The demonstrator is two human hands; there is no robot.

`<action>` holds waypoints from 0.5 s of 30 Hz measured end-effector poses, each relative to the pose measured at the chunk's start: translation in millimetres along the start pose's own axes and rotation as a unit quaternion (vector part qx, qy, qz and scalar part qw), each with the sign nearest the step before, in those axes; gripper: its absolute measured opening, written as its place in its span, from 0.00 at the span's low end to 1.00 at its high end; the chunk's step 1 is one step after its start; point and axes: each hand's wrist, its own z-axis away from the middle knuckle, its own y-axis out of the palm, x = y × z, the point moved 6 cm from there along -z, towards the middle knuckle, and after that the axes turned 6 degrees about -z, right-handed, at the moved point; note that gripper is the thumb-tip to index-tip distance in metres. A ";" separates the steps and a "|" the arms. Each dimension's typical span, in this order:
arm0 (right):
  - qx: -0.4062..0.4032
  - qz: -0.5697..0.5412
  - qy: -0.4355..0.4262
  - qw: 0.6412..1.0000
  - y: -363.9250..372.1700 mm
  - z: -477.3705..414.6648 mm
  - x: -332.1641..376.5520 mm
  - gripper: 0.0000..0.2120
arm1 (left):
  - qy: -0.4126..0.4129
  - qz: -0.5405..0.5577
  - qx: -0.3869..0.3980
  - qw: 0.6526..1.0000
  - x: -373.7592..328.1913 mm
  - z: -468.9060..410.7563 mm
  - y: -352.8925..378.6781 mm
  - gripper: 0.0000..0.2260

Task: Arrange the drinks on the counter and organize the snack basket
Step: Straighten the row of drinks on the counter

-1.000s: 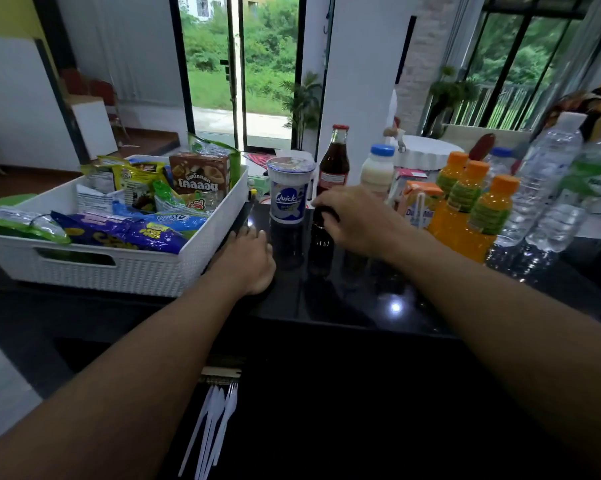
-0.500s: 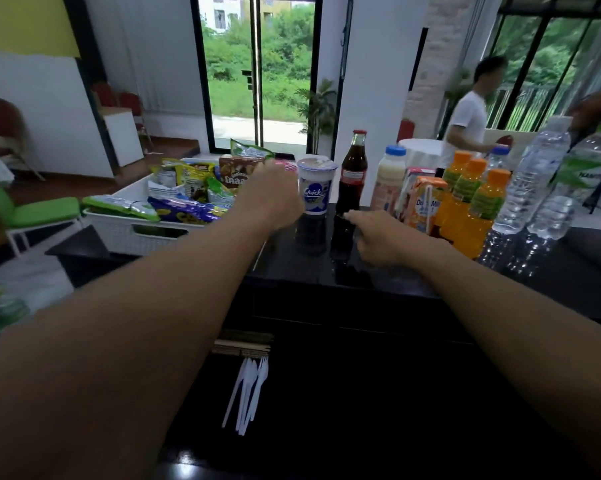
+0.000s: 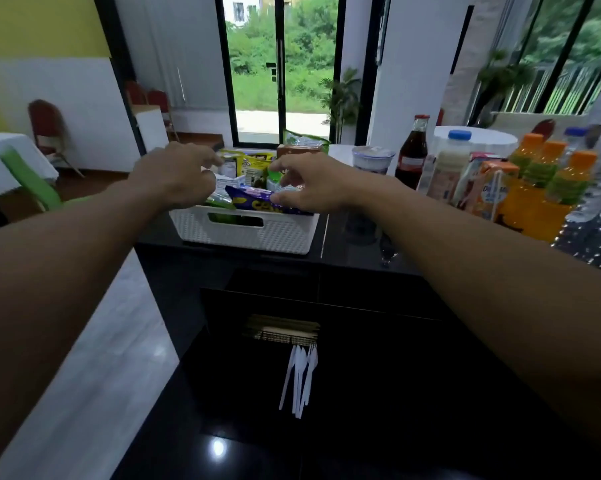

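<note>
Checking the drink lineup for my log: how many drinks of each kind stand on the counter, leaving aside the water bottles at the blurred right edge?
Orange juice bottles: 3
Cartons: 2
Dark cola bottle: 1
White bottle with blue cap: 1
Foil-lidded cup: 1
Total: 8

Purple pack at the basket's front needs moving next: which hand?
Right, probably: the right hand is over the purple pack's right end. The left hand sits farther left and back, by the yellow packs.
</note>
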 end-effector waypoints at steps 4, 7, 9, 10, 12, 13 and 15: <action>0.023 0.007 0.004 1.000 15.0 -16.1 8.1 0.29 | 0.049 0.005 0.090 0.995 15.6 -0.3 20.3 0.20; 0.023 0.014 -0.003 1.000 15.4 -22.0 9.9 0.25 | 0.068 0.022 0.133 0.989 19.6 -4.3 35.4 0.19; 0.022 0.022 -0.005 0.999 12.7 -24.7 10.6 0.24 | 0.085 0.026 0.149 0.985 20.5 -7.3 39.9 0.18; 0.022 0.024 -0.005 0.999 11.3 -25.4 10.9 0.23 | 0.089 0.022 0.154 0.984 21.3 -8.5 39.9 0.17; 0.014 0.023 -0.006 1.000 8.4 -25.5 11.2 0.23 | 0.095 0.018 0.171 0.981 22.4 -10.9 39.7 0.18; 0.009 0.022 -0.008 1.000 6.9 -25.2 11.4 0.22 | 0.100 0.020 0.184 0.978 22.2 -11.2 39.6 0.20; 0.007 0.018 -0.008 1.000 4.7 -24.6 11.4 0.21 | 0.105 0.026 0.214 0.971 22.0 -10.1 39.3 0.26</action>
